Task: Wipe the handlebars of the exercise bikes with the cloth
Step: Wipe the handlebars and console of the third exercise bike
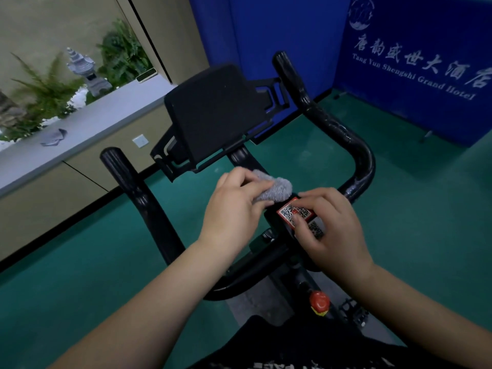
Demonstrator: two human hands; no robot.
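A black exercise bike fills the middle of the head view. Its handlebar (356, 145) curves up on the right, and a second black grip (125, 177) rises on the left. My left hand (234, 209) grips a bunched grey cloth (277, 189) against the centre of the handlebar, just below the black console (213, 113). My right hand (335, 230) rests on the stem block, with its thumb on a red and white QR sticker (290, 210). Both hands hide the bar's middle section.
A red knob (319, 302) sits low on the bike frame. A grey ledge (80, 129) runs along the left with a second grey cloth (54, 137) on it, plants behind. Blue hotel banner panels (415, 65) stand at the back right on the green floor (426, 209).
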